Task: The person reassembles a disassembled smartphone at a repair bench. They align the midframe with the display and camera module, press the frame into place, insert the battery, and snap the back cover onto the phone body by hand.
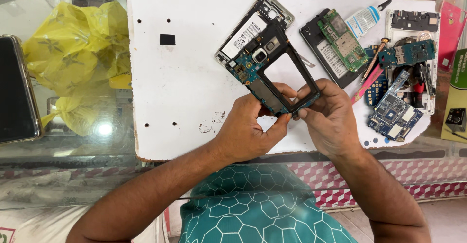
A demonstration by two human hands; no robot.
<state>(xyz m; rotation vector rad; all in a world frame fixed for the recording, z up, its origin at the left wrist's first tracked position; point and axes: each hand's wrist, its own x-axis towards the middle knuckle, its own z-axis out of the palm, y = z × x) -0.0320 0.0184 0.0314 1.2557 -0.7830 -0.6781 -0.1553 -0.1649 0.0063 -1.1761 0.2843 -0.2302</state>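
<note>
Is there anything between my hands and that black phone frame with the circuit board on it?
Nothing visible. Both the left hand and the right hand already grip the lower end of the black phone frame directly, fingers on its edges. The opened phone with its battery lies behind the frame on the white board, not between.

So there's a black phone mid-frame (275,68) with a big rectangular cutout and a blue circuit board still attached along one edge, held tilted just above the desk, its near corner pinched, its far end overlapping an opened silver phone (250,29) lying flat.
</note>
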